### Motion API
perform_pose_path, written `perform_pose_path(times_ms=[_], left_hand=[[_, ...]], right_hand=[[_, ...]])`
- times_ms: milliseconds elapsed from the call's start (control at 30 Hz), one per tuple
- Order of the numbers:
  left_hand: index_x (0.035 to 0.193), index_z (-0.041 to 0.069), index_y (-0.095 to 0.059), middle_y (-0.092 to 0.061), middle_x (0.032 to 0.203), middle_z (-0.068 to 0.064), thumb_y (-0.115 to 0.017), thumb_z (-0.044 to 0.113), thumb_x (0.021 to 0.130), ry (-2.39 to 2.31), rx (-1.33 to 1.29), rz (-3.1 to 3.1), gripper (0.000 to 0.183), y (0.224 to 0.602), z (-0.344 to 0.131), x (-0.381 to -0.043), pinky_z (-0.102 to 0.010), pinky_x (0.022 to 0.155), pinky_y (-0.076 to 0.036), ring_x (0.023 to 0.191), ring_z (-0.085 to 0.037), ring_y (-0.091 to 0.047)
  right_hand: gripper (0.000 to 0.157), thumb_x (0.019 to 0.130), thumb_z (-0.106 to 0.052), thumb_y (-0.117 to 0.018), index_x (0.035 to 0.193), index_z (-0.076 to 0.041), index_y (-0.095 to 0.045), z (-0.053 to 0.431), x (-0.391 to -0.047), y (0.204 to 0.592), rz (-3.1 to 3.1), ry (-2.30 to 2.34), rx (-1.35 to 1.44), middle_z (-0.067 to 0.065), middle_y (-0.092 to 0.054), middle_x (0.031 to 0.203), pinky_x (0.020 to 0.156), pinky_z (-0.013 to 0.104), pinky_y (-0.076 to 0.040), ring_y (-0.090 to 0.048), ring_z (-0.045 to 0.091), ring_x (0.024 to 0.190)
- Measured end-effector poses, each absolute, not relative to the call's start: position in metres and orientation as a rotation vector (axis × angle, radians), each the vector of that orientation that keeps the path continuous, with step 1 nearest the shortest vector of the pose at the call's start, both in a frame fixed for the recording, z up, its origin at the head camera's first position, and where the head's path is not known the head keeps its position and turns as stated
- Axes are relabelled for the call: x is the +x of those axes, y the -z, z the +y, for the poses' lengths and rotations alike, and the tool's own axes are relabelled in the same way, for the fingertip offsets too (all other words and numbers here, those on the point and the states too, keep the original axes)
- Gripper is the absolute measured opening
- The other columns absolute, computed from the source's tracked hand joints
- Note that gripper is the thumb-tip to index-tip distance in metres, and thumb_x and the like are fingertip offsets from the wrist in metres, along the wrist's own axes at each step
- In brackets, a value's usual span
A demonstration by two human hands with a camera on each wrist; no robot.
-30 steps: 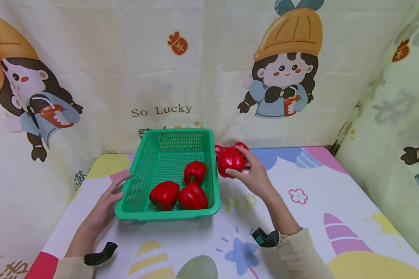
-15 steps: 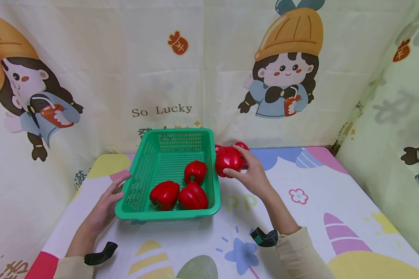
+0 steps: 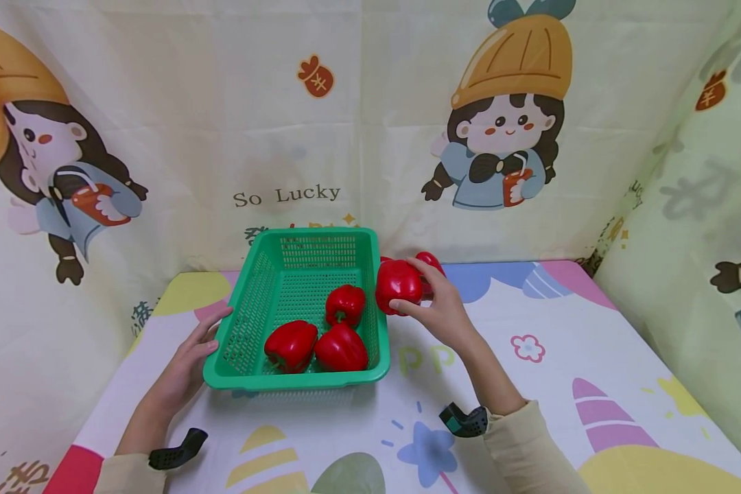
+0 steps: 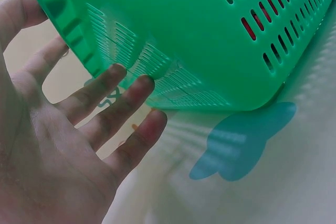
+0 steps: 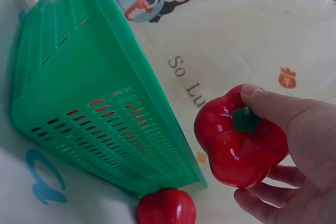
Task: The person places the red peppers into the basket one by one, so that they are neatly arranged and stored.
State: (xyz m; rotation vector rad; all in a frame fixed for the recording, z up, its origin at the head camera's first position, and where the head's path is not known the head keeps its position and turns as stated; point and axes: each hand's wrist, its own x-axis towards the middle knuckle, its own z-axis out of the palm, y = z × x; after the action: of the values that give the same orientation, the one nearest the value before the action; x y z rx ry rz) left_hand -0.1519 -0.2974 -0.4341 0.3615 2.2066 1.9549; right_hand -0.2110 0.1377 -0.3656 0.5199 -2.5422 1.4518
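Below "So Lucky" lettering (image 3: 288,196): right hand (image 3: 442,310) grips red pepper (image 3: 398,285); left hand (image 3: 184,363), fingers extended, touches green basket (image 3: 296,381).

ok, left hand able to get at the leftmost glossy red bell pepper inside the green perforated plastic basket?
Probably yes. The basket is open-topped and nothing covers that pepper; the left hand, outside, would just have to clear the rim.
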Motion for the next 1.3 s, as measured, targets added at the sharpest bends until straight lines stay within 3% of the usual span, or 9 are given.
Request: perform_pose_path(times_ms=[1300], left_hand=[[0.155, 0.026, -0.017, -0.017, 0.159, 0.0, -0.028, 0.027, 0.104, -1.949, 0.382, 2.217, 0.052, 0.434, -0.297, -0.152, -0.018, 0.092, -0.043, 0.124, 0.006, -0.037]], right_hand=[[0.075, 0.077, -0.029, -0.08, 0.143, -0.027, -0.043, 0.126, -0.211, 0.358, -2.553, -1.452, 0.597, 0.001, -0.05, 0.136, 0.08, 0.04, -0.057, -0.052, 0.026, 0.12]])
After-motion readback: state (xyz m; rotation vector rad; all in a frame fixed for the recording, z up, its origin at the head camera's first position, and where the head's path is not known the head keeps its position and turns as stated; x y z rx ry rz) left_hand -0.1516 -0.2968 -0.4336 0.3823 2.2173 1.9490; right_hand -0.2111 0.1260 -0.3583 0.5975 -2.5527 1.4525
